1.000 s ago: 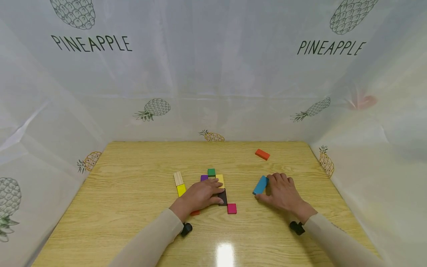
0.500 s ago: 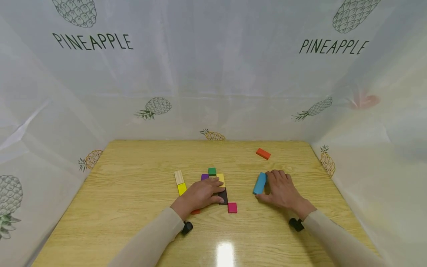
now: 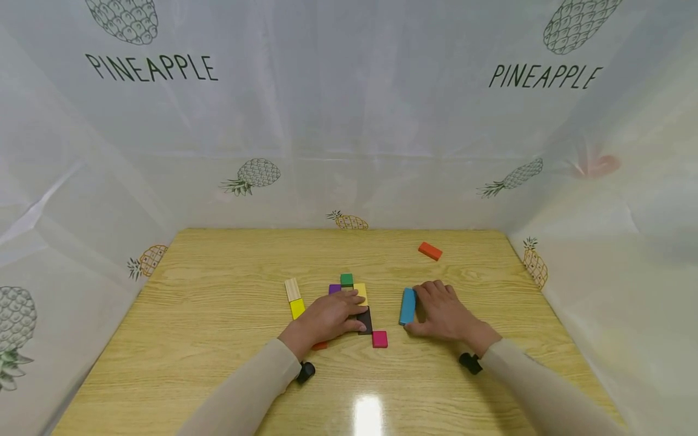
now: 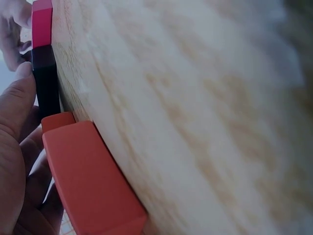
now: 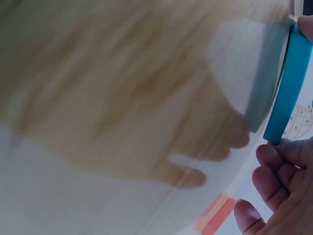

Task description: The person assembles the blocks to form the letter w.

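My left hand [image 3: 327, 316] lies over a group of coloured wooden blocks. Its thumb and a fingertip touch the black block [image 3: 366, 327], and another fingertip rests by the pale yellow block [image 3: 360, 290]. Purple [image 3: 334, 289] and green [image 3: 346, 280] blocks show beyond the hand; it hides others. A pink block [image 3: 380, 339] sits at the black block's near right corner. In the left wrist view, orange-red blocks [image 4: 93, 176] stand under the palm. To the right, my right hand [image 3: 444, 313] pinches a blue block [image 3: 408, 307] by its two ends, slightly above the table in the right wrist view.
A striped wood-coloured block [image 3: 292, 289] and a bright yellow block [image 3: 297, 308] form a line left of the left hand. One red block [image 3: 430, 251] lies at the back right. A pineapple-print curtain [image 3: 349, 121] surrounds the wooden table [image 3: 218, 339] on the back and sides.
My right hand has moved left with the blue block, bringing it closer to the group and turning it nearly straight front to back. The left hand stays in place.
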`<action>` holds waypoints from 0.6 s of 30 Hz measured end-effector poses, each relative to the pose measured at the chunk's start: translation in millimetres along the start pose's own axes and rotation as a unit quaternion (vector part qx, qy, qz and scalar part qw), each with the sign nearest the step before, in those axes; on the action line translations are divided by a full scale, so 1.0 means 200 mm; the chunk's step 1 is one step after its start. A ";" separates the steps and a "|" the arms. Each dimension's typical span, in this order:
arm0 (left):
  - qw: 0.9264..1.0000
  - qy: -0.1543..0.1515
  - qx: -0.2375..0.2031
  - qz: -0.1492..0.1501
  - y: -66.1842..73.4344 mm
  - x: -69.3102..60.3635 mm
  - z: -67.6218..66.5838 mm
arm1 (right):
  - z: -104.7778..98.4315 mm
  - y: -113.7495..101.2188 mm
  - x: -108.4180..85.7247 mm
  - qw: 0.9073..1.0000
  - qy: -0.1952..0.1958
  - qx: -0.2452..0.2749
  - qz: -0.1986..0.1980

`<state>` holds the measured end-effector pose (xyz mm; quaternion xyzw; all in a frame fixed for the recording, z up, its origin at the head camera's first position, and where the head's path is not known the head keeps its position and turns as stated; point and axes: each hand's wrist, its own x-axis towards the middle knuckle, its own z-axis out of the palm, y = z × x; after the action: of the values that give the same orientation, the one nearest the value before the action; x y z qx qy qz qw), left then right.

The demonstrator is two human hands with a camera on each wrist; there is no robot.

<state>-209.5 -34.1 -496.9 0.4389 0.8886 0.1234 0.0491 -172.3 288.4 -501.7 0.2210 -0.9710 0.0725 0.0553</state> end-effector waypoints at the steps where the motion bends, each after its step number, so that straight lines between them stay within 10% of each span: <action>1: 1.000 0.001 0.000 0.000 0.00 0.00 0.00 | 0.00 -0.01 0.01 1.000 -0.002 0.000 -0.002; 18: 1.000 -0.007 0.002 -0.006 0.01 0.00 -0.02 | 0.02 -0.12 0.05 0.999 -0.020 -0.011 -0.038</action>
<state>-208.4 -32.9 -492.4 0.4348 0.8910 0.1181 0.0553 -170.7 261.5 -501.2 0.2582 -0.9637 0.0550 0.0408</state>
